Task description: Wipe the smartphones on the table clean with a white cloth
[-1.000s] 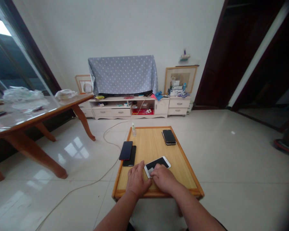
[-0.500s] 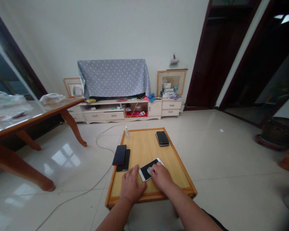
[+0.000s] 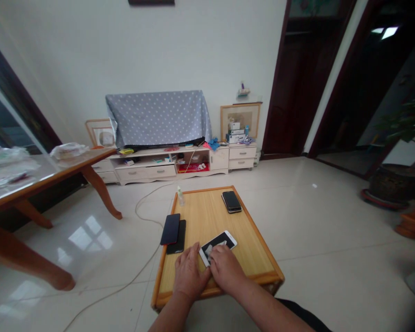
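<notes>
A white smartphone (image 3: 231,237) with a black screen lies face up and at a slant near the front of the small wooden table (image 3: 200,210). The thumb and index finger of my left hand (image 3: 189,273) bracket its near-left end and hold it against the tabletop. My right hand (image 3: 226,269) is closed on a crumpled whitish wipe (image 3: 210,249), pressed onto the screen's lower part. Some of the wipe and screen is hidden under the fingers.
Two dark phones (image 3: 172,229) overlap at the table's left edge. A small stack of phones (image 3: 231,201) lies at the far right, a clear spray bottle (image 3: 180,197) at the far left. A cable (image 3: 138,272) runs over the floor; a larger table (image 3: 90,161) stands left.
My right hand has slid the wipe down the screen toward my left hand, uncovering the phone's far end. My left hand stays at the phone's near end. The camera view has shifted slightly.
</notes>
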Tool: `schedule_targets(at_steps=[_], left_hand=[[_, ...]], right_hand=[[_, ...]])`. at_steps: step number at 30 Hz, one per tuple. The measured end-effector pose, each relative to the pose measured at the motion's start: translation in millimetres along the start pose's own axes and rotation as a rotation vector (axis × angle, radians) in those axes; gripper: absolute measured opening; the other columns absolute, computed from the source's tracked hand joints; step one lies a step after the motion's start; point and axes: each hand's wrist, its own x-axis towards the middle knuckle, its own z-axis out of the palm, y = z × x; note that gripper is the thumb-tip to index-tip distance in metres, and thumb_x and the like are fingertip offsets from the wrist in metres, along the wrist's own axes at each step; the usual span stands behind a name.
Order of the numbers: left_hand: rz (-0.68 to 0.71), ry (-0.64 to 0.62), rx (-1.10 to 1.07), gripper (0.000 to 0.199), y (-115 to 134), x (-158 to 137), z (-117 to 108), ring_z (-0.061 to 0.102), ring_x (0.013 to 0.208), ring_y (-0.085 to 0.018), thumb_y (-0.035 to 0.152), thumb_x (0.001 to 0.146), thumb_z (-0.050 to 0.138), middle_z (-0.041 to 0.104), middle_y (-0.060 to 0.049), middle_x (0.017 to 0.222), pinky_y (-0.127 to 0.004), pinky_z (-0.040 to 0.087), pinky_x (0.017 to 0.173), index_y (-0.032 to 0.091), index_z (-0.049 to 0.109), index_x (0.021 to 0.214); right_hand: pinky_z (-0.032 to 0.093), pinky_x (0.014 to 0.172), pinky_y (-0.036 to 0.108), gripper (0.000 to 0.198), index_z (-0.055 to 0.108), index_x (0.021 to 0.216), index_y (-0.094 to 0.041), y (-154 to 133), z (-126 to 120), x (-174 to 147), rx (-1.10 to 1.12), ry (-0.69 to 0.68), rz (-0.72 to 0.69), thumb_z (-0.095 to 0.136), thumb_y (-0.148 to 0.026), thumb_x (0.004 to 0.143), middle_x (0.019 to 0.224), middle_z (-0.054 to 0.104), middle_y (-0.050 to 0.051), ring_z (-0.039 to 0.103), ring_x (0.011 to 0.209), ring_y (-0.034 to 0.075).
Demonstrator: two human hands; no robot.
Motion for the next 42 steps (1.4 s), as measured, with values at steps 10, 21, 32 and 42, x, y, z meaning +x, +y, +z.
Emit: schedule_targets(at_steps=[10,21,32,42], left_hand=[[0.002,0.027,-0.004,0.076,-1.6,0.6,2.7,0.044,0.136,-0.027,0.033,0.073,0.064,0.056,-0.011,0.142,-0.039,0.025,0.113,0.019,0.041,0.144],[0.021,0.038,0.028,0.075,-0.9,1.1,4.3,0.045,0.135,-0.027,0.033,0.073,0.063,0.056,-0.012,0.141,-0.04,0.024,0.114,0.018,0.042,0.144],[0.008,0.038,0.033,0.074,3.6,1.8,1.3,0.047,0.134,-0.027,0.031,0.073,0.063,0.057,-0.012,0.141,-0.041,0.025,0.114,0.017,0.042,0.143],[-0.02,0.017,0.013,0.076,5.9,2.2,-0.1,0.047,0.135,-0.027,0.026,0.076,0.059,0.058,-0.014,0.14,-0.041,0.026,0.113,0.015,0.033,0.147]], right_hand=[[0.035,0.1,0.033,0.033,0.068,0.115,-0.017,7.6,-2.3,2.3,-0.074,0.026,0.056,0.047,-0.015,0.09,0.123,0.061,0.012,0.052,0.112,0.025],[0.035,0.091,0.036,0.031,0.07,0.111,-0.018,27.6,-20.9,20.6,-0.154,0.064,0.215,0.047,-0.017,0.091,0.112,0.062,0.013,0.05,0.106,0.027],[0.035,0.088,0.033,0.029,0.072,0.1,-0.016,28.4,-11.9,31.2,-0.125,0.068,0.202,0.046,-0.011,0.089,0.105,0.062,0.013,0.051,0.101,0.024],[0.037,0.087,0.03,0.028,0.073,0.105,-0.021,-10.5,17.1,27.6,-0.058,-0.012,0.059,0.047,-0.022,0.094,0.105,0.064,0.008,0.053,0.1,0.022]])
